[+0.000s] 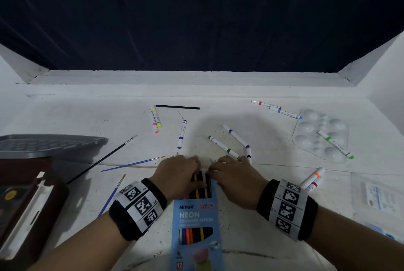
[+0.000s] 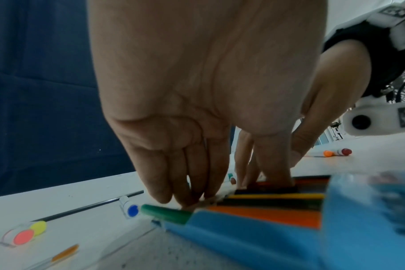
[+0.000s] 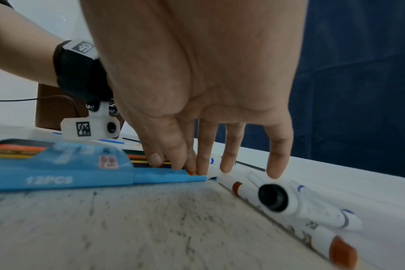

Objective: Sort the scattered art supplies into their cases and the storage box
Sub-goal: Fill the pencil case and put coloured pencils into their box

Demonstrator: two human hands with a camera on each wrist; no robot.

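a blue pencil box (image 1: 195, 222) is laid flat on the white bench (image 1: 65, 113), near the front edge, with its open end turned away from the person. coloured pencils (image 1: 200, 185) are seen sticking out of that open end. the left hand (image 1: 176, 175) and the right hand (image 1: 235, 181) are both set at the open end, close together. in the left wrist view the left fingers (image 2: 185, 175) are kept straight and pressed side by side, with the tips touching the pencil ends at the box mouth; no pinch is seen. in the right wrist view the right thumb and first fingers (image 3: 173, 157) are pressed onto the pencils at the box edge, and the other fingers are spread and straight. whether a pencil is pinched there cannot be told. markers (image 1: 223, 146) and paint brushes (image 1: 133, 163) are scattered over the bench past the hands. a white paint tray (image 1: 310, 137) is seen on the right, with a green marker (image 1: 335, 144) lying on it. a dark box (image 1: 28, 194) with a grey lid (image 1: 50, 141) behind it is kept on the left.
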